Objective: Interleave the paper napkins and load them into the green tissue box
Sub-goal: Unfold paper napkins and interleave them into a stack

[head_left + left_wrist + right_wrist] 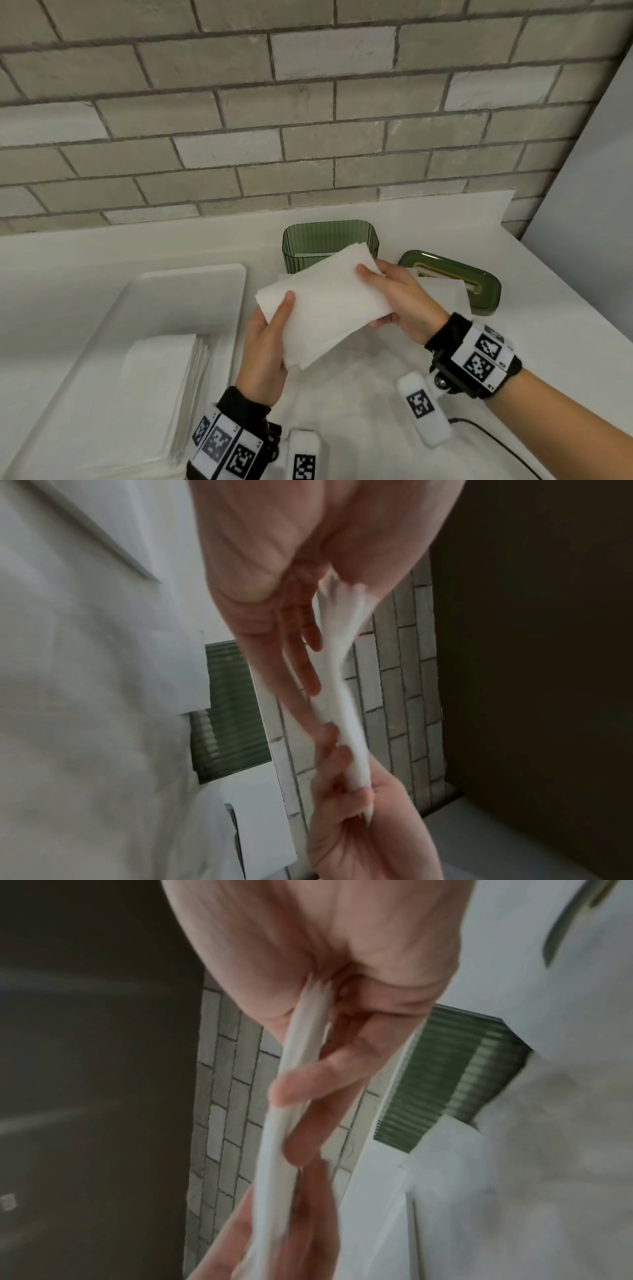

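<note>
**Two hands, one bundle of napkins held over the counter**

Nearest the head camera are the two wrist bands with black-and-white markers, one on each arm. Just beyond them, the left hand [265,346] and the right hand [399,301] hold a single bundle of folded napkins [325,301] between them, lifted off the white counter [359,377]. The left hand grips the bundle's near left end, thumb lying on top and fingers underneath. The right hand pinches the far right end, thumb on top and fingers curled below. In the left wrist view the bundle [342,696] shows edge-on as several thin layers fanning apart near the palm; the exact number of sheets cannot be told. The right wrist view shows the same layered edge [291,1096] with fingers pressed against it.

Behind the bundle stands one green tissue box [329,245], ribbed, open at the top, with white paper visible inside. To its right lies one green lid [455,277] with an oval slot, resting flat on the counter, a white sheet over its near left part. To the left sits one white tray [191,284] holding one stack of folded napkins [161,394]. A grey brick wall [274,120] rises behind the counter.
</note>
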A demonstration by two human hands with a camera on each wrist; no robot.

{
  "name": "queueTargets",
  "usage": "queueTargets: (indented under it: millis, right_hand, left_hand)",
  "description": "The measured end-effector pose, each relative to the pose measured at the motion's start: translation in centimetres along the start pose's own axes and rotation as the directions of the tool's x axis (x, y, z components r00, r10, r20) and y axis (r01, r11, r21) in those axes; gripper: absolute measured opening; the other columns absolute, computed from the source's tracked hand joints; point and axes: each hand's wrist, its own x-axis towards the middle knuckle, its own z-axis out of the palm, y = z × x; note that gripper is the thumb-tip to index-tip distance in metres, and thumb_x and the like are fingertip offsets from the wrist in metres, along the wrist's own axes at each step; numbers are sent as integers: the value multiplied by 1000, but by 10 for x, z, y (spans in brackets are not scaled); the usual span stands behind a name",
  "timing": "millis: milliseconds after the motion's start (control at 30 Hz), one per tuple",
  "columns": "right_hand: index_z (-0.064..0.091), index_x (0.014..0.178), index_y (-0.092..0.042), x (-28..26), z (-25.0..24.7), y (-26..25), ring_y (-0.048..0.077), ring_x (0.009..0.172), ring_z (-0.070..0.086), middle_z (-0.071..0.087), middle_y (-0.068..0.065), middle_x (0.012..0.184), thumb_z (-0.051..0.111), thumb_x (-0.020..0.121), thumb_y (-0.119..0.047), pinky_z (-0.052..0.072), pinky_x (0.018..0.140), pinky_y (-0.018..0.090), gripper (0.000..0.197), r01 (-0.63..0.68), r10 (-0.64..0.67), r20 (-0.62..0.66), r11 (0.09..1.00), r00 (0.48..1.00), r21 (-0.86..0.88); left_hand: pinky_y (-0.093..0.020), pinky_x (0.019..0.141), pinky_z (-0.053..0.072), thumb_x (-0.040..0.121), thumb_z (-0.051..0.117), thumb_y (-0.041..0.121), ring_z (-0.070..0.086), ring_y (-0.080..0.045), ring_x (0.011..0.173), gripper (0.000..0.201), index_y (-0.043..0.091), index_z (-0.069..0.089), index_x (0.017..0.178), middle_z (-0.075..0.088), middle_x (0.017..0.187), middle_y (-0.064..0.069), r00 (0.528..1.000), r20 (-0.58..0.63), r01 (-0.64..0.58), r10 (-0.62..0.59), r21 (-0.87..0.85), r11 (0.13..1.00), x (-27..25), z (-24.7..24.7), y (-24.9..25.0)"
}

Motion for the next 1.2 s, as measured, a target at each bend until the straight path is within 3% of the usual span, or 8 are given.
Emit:
queueTargets:
  millis: [100,267,333,533,700,933,1067,1200]
  right_hand:
    - [61,119,-27,-5,-3,9,9,75,69,71,-4,92,58,94,-35,53,47,27,26,-79,79,87,997,993,2]
    - [61,123,-13,-2,-17,13,18,105,68,72,2,116,65,89,-8,57,77,24,35,54,-45,160,997,986,-55]
    - [63,119,-5,1,-21,19,19,105,69,72,6,114,66,87,-1,54,83,22,33,82,-73,169,995,983,-51]
    - [67,94,-8,10,-16,42,-2,62,57,62,-1,80,70,78,11,42,57,10,25,49,-4,171,965,985,-259]
    - [67,95,-9,17,-11,35,9,78,66,70,2,89,70,84,1,52,70,18,15,71,-22,163,951,986,-300]
    - [71,105,-6,70,-25,-43,21,92,68,71,7,102,77,81,-14,55,80,33,26,152,-198,-78,906,977,-396]
    - [67,110,-1,128,-33,-64,25,100,67,70,12,112,78,80,-14,54,92,40,34,81,-137,-223,966,965,-244]
    - [66,96,-1,182,-35,-37,31,108,65,67,18,119,82,76,-23,53,95,46,33,-85,-23,-266,918,964,-387]
  left_hand:
    - [-51,62,60,97,56,17,74,-20,96,28,30,63,120,74,111,5,993,96,67,-75,81,994,-2,-5,3]
    - [-42,93,54,96,61,9,66,-22,117,36,21,62,130,71,124,0,979,162,-165,122,282,945,2,-18,0]
    - [-35,92,56,95,61,7,69,-20,110,28,13,68,121,75,115,-3,972,162,-221,171,374,901,6,-21,-3]
    - [-14,76,52,79,75,-7,72,-9,95,30,10,77,104,78,100,2,993,78,-116,90,491,863,17,-25,-27]
    - [-33,67,52,77,80,0,66,-21,72,8,7,77,77,74,77,-6,998,-57,-8,34,400,916,25,-30,-33]
    - [-26,80,56,80,74,-7,74,-19,87,25,5,72,102,78,92,-11,985,-141,-53,103,321,946,28,-38,-17]
    - [-26,80,52,81,73,-6,73,-21,94,27,7,70,105,78,94,-7,979,-166,-58,120,338,939,25,-43,-18]
    - [-22,75,52,81,73,-6,73,-19,90,27,11,70,102,78,95,-6,974,-154,-92,167,403,911,18,-46,-17]
